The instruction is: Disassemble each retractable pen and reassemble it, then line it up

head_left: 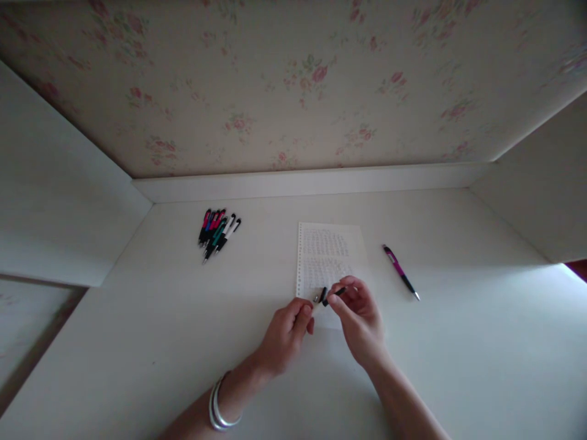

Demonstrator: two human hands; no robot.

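Note:
My left hand [285, 333] is closed on a white pen barrel [317, 309] whose end pokes out past the thumb. A small black piece [323, 294], perhaps a clip, shows just above the barrel. Between thumb and fingers, my right hand [360, 321] pinches a slim black pen part [326, 302]. The two hands are close together over the lower part of a handwritten sheet of paper [328, 241] with holes along its left edge. Whether the black part and the white barrel are joined, I cannot tell.
A purple and black pen [400, 269] lies to the right of the sheet. On the left is a cluster of several pens [217, 233], in pink, blue, green and white with black. The white desk [151, 305] meets side panels and a flowered wall [275, 91].

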